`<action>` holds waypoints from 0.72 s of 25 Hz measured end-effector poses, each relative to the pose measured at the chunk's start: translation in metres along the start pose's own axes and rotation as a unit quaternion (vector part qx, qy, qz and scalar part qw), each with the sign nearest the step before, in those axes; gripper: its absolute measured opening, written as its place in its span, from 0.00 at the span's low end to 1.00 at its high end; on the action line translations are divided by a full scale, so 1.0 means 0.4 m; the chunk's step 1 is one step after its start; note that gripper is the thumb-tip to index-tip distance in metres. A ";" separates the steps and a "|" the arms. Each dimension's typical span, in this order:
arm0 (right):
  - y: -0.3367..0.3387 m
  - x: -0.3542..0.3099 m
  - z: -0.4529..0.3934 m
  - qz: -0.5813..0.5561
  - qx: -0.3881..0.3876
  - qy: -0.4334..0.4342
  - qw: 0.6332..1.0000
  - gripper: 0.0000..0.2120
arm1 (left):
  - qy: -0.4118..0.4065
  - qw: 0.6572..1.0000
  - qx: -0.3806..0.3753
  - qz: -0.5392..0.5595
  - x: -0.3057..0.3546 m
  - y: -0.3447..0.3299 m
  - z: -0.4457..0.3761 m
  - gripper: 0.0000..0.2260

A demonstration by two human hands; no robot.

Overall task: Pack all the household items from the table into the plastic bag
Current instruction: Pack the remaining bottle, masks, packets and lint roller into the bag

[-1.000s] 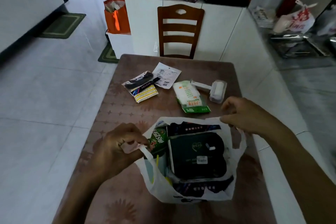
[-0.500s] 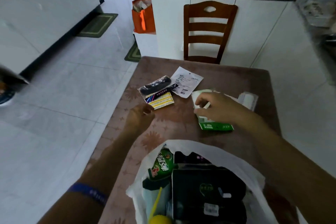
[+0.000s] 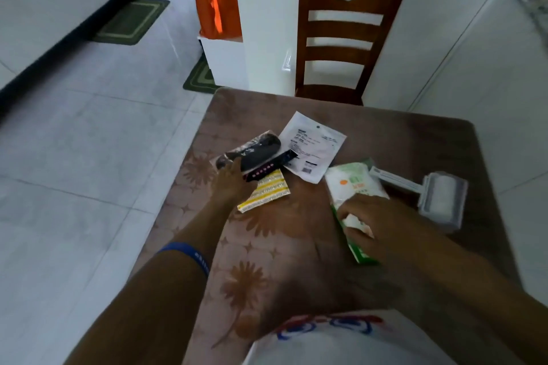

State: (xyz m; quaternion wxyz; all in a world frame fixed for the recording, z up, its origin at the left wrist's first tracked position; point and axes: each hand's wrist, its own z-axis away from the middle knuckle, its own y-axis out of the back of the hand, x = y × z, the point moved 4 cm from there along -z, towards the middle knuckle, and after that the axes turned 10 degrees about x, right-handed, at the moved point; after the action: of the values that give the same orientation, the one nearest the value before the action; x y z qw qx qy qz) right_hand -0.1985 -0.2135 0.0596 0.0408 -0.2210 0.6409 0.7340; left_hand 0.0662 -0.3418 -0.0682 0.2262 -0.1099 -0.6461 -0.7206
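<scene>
On the table [image 3: 415, 139], left hand [image 3: 234, 184] has reached the black packet [image 3: 255, 151].

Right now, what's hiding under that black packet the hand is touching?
Under the black packet lie a dark strip with pink dots and a yellow striped packet, partly showing. The left hand covers their near-left part, so anything beneath there can't be seen.

We see the left hand [image 3: 234, 184] resting on a black packet [image 3: 252, 152] and a yellow striped packet [image 3: 267, 191] near the table's [image 3: 400, 133] left edge. Right hand [image 3: 376, 224] grips a green-and-white pack [image 3: 353, 184]. A lint roller [image 3: 439, 198] lies near the right edge, a white pouch [image 3: 312, 147] toward the far edge. The plastic bag [image 3: 341, 341] sits at the near edge.
</scene>
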 end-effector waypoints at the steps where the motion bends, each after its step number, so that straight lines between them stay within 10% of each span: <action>1: -0.003 0.000 0.000 -0.001 -0.004 0.004 1.000 0.10 | 0.009 0.999 0.002 0.038 -0.021 -0.019 -0.012 0.30; 10: 0.031 -0.035 0.003 -0.078 -0.021 -0.053 0.995 0.03 | 0.006 0.981 0.110 0.160 -0.076 0.062 0.091 0.05; 15: 0.161 -0.088 0.094 -0.225 0.016 -0.136 0.965 0.09 | 0.030 0.841 -0.051 0.538 0.066 0.247 0.300 0.09; 18: 0.216 -0.150 0.153 -0.432 0.094 -0.199 0.875 0.20 | -0.053 0.788 -0.167 0.590 0.199 0.350 0.443 0.08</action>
State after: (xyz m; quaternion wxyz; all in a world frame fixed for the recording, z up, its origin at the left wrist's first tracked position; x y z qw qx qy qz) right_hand -0.1910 -0.1564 0.1669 0.5007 -0.3205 0.5257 0.6084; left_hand 0.0382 -0.1914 0.1160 0.5509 -0.5433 -0.3362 -0.5370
